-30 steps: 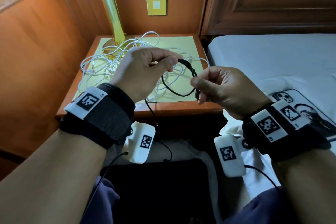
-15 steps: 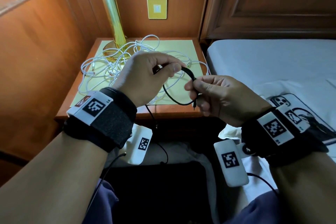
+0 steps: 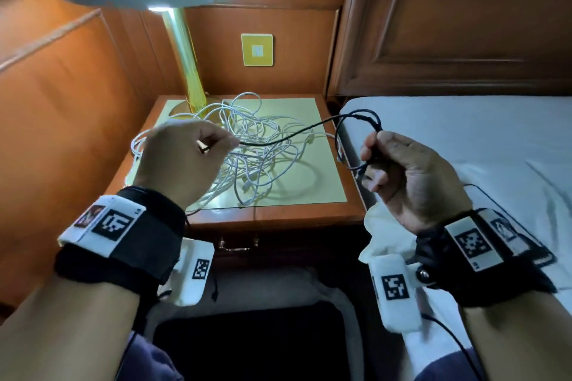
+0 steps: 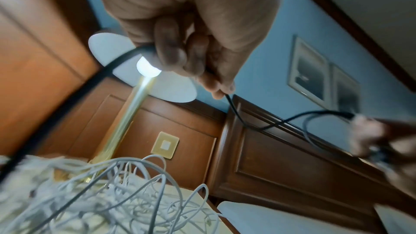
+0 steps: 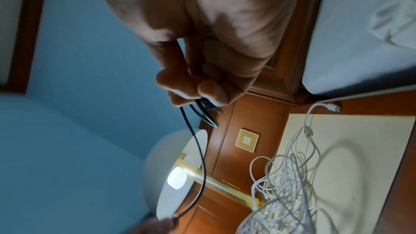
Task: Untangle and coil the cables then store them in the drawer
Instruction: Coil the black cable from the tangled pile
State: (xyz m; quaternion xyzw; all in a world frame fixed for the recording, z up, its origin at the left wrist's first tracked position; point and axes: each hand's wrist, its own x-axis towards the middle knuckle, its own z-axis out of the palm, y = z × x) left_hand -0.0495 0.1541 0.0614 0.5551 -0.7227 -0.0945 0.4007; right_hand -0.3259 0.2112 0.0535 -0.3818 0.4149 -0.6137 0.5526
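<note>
A thin black cable (image 3: 297, 133) (image 4: 252, 125) (image 5: 200, 166) stretches between my two hands above the nightstand (image 3: 278, 219). My left hand (image 3: 185, 158) (image 4: 198, 56) pinches it near one end. My right hand (image 3: 399, 170) (image 5: 202, 86) grips a small coil of the same cable, with a loop (image 3: 359, 120) standing above the fingers. A tangled heap of white cables (image 3: 247, 145) (image 4: 112, 193) (image 5: 283, 184) lies on the nightstand top under the hands. The drawer (image 3: 238, 244) with its brass handle is closed below.
A brass lamp (image 3: 182, 49) with a white shade stands at the nightstand's back left. A wooden wall panel is on the left. The bed (image 3: 464, 139) with white sheet lies to the right, with a phone (image 3: 532, 254) on it behind my right wrist.
My hands have moved apart, left going left and right going right. The black cable between them has drawn out from a small loop into a long span.
</note>
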